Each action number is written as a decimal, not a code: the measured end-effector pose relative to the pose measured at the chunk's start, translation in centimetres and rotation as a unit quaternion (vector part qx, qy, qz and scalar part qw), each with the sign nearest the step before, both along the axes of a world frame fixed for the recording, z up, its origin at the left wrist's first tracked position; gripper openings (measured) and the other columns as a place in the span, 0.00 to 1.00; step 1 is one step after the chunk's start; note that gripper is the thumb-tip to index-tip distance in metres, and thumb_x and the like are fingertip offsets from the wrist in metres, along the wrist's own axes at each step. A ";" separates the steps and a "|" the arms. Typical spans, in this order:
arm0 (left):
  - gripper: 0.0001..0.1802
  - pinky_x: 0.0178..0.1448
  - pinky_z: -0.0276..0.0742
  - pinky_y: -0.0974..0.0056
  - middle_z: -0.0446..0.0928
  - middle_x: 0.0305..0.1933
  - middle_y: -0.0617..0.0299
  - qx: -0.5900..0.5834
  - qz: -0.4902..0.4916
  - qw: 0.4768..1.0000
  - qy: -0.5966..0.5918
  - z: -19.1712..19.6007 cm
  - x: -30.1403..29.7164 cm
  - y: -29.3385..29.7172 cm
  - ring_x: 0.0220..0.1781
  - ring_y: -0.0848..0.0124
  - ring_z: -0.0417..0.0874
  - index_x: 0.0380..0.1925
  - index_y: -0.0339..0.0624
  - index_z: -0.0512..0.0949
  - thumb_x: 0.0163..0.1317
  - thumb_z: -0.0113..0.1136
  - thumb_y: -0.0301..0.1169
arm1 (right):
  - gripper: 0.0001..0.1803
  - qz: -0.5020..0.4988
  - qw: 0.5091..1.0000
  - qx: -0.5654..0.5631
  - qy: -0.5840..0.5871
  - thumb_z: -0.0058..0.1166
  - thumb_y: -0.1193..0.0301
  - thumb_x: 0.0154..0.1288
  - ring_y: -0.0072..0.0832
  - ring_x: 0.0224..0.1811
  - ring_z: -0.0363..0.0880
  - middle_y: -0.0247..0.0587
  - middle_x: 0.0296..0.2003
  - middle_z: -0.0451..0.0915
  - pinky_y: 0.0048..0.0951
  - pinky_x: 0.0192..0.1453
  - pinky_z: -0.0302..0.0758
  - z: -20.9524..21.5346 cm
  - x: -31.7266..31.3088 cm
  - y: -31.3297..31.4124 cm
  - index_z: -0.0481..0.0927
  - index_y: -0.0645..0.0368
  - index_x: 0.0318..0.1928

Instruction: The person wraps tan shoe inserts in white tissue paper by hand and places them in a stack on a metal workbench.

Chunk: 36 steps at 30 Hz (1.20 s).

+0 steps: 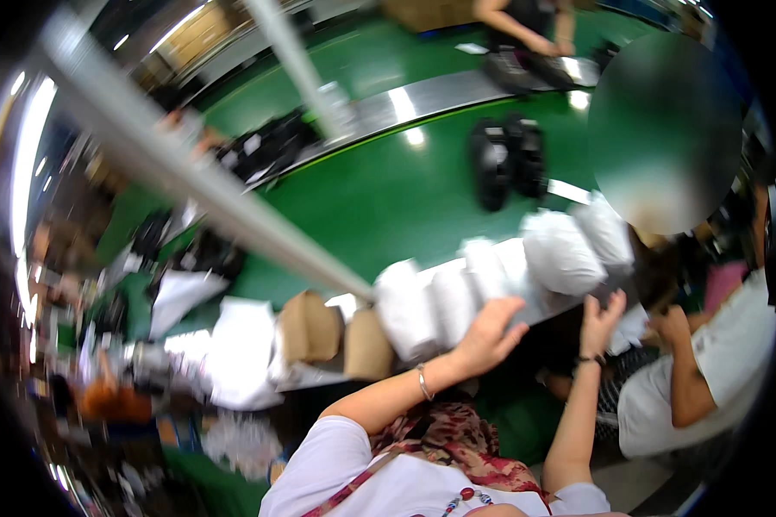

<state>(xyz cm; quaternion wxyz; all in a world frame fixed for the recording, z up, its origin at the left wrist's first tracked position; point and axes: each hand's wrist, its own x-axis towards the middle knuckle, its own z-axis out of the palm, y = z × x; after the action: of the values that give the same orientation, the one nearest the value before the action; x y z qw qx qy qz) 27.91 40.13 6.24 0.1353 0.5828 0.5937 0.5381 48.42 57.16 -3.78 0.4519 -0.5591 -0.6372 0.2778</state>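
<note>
My left hand is in front of a row of white paper-wrapped bundles, fingers apart and nothing in it. My right hand is raised to the right, its fingers also apart and holding nothing. Just beyond the hands are a rounded white bundle and a narrower white bundle. Another white bundle stands left of my left hand, close to two brown paper wads. A pair of black shoes lies on the green surface farther off. Motion blurs the picture.
A grey post slants across the left. White paper sheets lie beyond the brown wads. Close on my right sits a person in a white shirt. Across the green surface, another person's hands are at dark shoes on a metal ledge.
</note>
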 end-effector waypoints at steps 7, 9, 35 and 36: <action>0.09 0.41 0.74 0.65 0.75 0.36 0.53 -0.026 0.227 0.973 -0.023 0.7 -9.3 -22.5 0.37 0.62 0.77 0.39 0.34 0.74 0.59 0.55 0.25 | 0.06 0.216 0.959 0.180 -0.019 0.47 0.82 0.59 0.34 0.36 0.76 0.44 0.35 0.77 0.30 0.45 0.72 9.2 -12.8 -19.8 0.75 0.66 0.38; 0.09 0.41 0.72 0.63 0.75 0.37 0.50 -0.067 0.342 0.934 -0.081 -0.5 -13.6 -29.2 0.36 0.60 0.77 0.39 0.32 0.73 0.60 0.54 0.26 | 0.07 0.357 0.911 0.208 -0.009 0.49 0.84 0.55 0.40 0.35 0.75 0.47 0.33 0.76 0.32 0.43 0.73 9.3 -18.5 -26.7 0.75 0.65 0.36; 0.05 0.46 0.71 0.52 0.77 0.32 0.52 -0.424 0.484 0.743 0.182 -12.0 -56.4 -59.9 0.35 0.57 0.79 0.27 0.40 0.74 0.50 0.50 0.21 | 0.07 0.637 0.737 -0.126 -0.188 0.52 0.74 0.56 0.40 0.31 0.79 0.48 0.31 0.79 0.31 0.35 0.74 0.4 -40.2 -51.9 0.79 0.63 0.35; 0.04 0.41 0.74 0.55 0.76 0.30 0.52 -0.383 0.491 0.765 0.163 -11.7 -55.5 -58.9 0.35 0.57 0.79 0.27 0.40 0.73 0.50 0.51 0.21 | 0.07 0.627 0.748 -0.120 -0.182 0.52 0.74 0.56 0.40 0.31 0.79 0.48 0.30 0.79 0.31 0.35 0.74 0.2 -40.1 -51.3 0.79 0.63 0.34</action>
<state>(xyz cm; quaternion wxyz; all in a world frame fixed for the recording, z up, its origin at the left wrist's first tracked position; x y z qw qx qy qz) -27.55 -18.82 -5.49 -0.0343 0.1899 0.9688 0.1555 8.35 5.90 -3.55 -0.0191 -0.1230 -0.8762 0.4656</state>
